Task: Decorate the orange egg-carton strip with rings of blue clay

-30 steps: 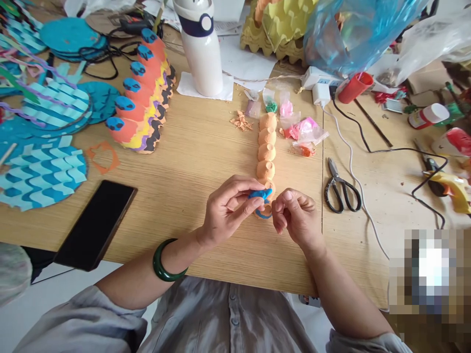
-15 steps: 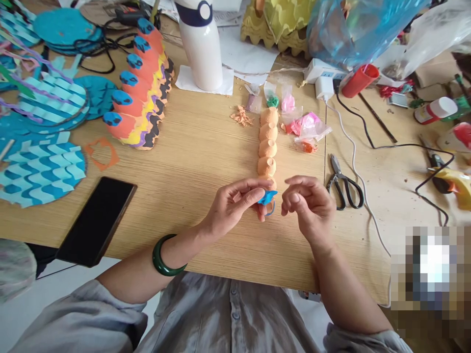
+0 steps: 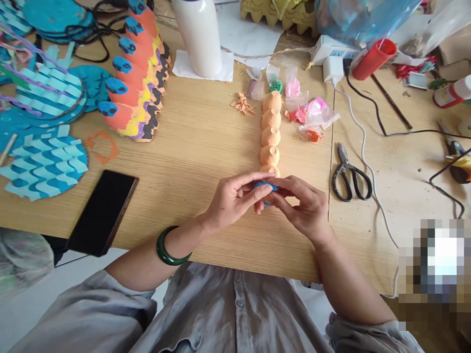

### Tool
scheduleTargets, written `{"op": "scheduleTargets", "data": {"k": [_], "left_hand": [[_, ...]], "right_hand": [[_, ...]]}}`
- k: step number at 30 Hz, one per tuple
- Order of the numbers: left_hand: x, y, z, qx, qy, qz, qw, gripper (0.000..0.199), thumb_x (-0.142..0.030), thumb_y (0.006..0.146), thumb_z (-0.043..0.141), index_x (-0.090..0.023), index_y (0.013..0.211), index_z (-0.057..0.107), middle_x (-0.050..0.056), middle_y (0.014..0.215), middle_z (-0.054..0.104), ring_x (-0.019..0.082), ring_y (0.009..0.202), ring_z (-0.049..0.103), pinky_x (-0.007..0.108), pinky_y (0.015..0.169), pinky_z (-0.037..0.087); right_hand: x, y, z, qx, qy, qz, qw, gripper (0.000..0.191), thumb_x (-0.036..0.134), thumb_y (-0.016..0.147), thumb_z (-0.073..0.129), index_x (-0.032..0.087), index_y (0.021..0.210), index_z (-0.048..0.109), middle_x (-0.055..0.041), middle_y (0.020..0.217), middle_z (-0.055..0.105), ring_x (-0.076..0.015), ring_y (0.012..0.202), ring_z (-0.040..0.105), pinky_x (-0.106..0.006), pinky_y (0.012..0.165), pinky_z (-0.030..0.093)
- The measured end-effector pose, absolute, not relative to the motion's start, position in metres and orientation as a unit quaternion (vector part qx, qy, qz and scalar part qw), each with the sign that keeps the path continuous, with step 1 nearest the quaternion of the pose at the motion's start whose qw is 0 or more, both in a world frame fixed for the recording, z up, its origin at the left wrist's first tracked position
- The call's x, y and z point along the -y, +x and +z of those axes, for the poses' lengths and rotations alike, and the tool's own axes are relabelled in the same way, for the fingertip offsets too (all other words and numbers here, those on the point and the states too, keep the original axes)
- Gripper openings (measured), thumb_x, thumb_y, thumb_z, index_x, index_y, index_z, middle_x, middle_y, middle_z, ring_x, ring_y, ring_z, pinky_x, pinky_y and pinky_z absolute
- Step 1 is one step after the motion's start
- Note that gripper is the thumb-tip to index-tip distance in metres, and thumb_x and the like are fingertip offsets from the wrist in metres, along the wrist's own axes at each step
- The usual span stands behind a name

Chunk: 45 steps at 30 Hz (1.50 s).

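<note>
Clay (image 3: 265, 187), blue, pinched over the bench (image 3: 206, 147) between left hand (image 3: 230, 202) and right hand (image 3: 306, 208), both hands narrowed to fingertip grips, largely masking it from view. Tucked beneath: near end of an orange cup row (image 3: 270, 136) running toward 12 o'clock, with only a blue-rimmed sliver showing. Cropped at the top: white bottle (image 3: 202, 44) at 11 o'clock, egg tray (image 3: 283, 16) at 12. Unreadable: pixelated patch (image 3: 434, 274) at 4 o'clock. Also around the hands: scissors (image 3: 345, 163) at 3, small plastic bags (image 3: 317, 112) at 1, dark phone (image 3: 103, 211) at 9.
</note>
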<state>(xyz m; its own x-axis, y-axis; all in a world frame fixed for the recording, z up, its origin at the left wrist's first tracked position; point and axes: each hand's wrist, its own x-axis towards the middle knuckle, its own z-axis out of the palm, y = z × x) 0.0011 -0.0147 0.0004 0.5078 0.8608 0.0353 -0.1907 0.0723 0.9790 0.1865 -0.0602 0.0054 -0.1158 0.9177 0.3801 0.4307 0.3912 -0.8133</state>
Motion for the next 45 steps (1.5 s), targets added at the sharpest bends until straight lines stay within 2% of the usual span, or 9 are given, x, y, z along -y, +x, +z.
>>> {"op": "scheduleTargets", "data": {"k": [7,11,19,23,25,29,35,39,45], "left_hand": [[0.015,0.001,-0.002,-0.297,0.528,0.376,0.701,0.031,-0.038,0.101,0.065,-0.014,0.113,0.08,0.0,0.064,0.067,0.01,0.056,0.065,0.022,0.057,0.057],[0.014,0.0,-0.002,-0.309,0.507,0.368,0.715,0.031,-0.039,0.1,0.066,-0.014,0.111,0.08,0.001,0.066,0.068,0.01,0.058,0.065,0.022,0.058,0.057],[0.012,0.001,0.003,-0.323,0.501,0.348,0.724,0.028,-0.039,0.091,0.078,-0.013,0.098,0.074,0.0,0.065,0.069,0.012,0.058,0.067,0.024,0.059,0.058],[0.012,0.001,0.0,-0.367,0.54,0.384,0.653,0.023,-0.036,0.091,0.077,-0.013,0.09,0.073,-0.001,0.065,0.068,0.01,0.057,0.066,0.022,0.058,0.056],[0.011,0.001,-0.001,-0.393,0.533,0.42,0.62,0.021,-0.034,0.091,0.077,-0.014,0.092,0.075,0.0,0.07,0.07,0.009,0.06,0.067,0.021,0.061,0.057],[0.005,0.002,-0.001,-0.361,0.421,0.437,0.709,0.029,-0.038,0.09,0.076,-0.017,0.109,0.079,0.006,0.095,0.077,0.012,0.072,0.069,0.024,0.059,0.059],[-0.003,-0.001,0.004,-0.337,0.26,0.392,0.815,0.029,-0.027,0.086,0.066,-0.013,0.107,0.081,0.005,0.088,0.067,0.007,0.061,0.055,0.018,0.048,0.046],[-0.003,-0.002,0.008,-0.339,0.242,0.373,0.829,0.031,-0.037,0.089,0.067,-0.011,0.098,0.081,-0.002,0.072,0.049,0.005,0.052,0.041,0.016,0.042,0.038],[0.002,0.0,0.007,-0.357,0.305,0.389,0.793,0.037,-0.034,0.084,0.08,-0.019,0.118,0.078,-0.002,0.079,0.06,0.003,0.05,0.039,0.016,0.041,0.037]], "right_hand": [[0.06,0.187,0.005,0.754,-0.456,0.124,0.456,0.025,0.013,0.097,0.07,0.024,0.12,0.072,-0.0022,0.087,0.076,-0.0117,0.066,0.068,-0.025,0.057,0.056],[0.059,0.186,0.006,0.727,-0.489,0.138,0.462,0.026,0.017,0.097,0.072,0.026,0.122,0.07,-0.0004,0.086,0.076,-0.0127,0.067,0.071,-0.026,0.062,0.062],[0.058,0.183,0.006,0.73,-0.479,0.163,0.458,0.018,0.011,0.096,0.068,0.024,0.108,0.071,-0.0002,0.084,0.073,-0.0117,0.066,0.068,-0.026,0.06,0.059],[0.06,0.184,0.009,0.653,-0.513,0.288,0.477,0.004,0.021,0.096,0.072,0.023,0.099,0.073,-0.0004,0.079,0.073,-0.012,0.061,0.068,-0.026,0.055,0.06],[0.059,0.186,0.012,0.541,-0.523,0.401,0.523,0.01,0.031,0.095,0.075,0.022,0.099,0.074,0.0008,0.075,0.072,-0.0111,0.054,0.066,-0.026,0.051,0.06],[0.054,0.191,0.013,0.383,-0.514,0.516,0.568,0.022,0.043,0.09,0.08,0.024,0.101,0.08,0.0006,0.081,0.073,-0.009,0.053,0.062,-0.026,0.049,0.062],[0.049,0.193,0.009,0.336,-0.522,0.545,0.563,0.023,0.04,0.084,0.086,0.024,0.099,0.082,0.001,0.082,0.075,-0.0082,0.055,0.063,-0.026,0.055,0.063],[0.047,0.193,0.007,0.334,-0.524,0.555,0.554,0.029,0.04,0.08,0.089,0.024,0.102,0.079,0.0016,0.081,0.075,-0.0087,0.056,0.063,-0.027,0.059,0.063],[0.043,0.196,0.008,0.306,-0.518,0.57,0.56,0.034,0.037,0.074,0.093,0.022,0.1,0.077,0.0007,0.09,0.078,-0.0115,0.07,0.071,-0.032,0.072,0.069]]}}
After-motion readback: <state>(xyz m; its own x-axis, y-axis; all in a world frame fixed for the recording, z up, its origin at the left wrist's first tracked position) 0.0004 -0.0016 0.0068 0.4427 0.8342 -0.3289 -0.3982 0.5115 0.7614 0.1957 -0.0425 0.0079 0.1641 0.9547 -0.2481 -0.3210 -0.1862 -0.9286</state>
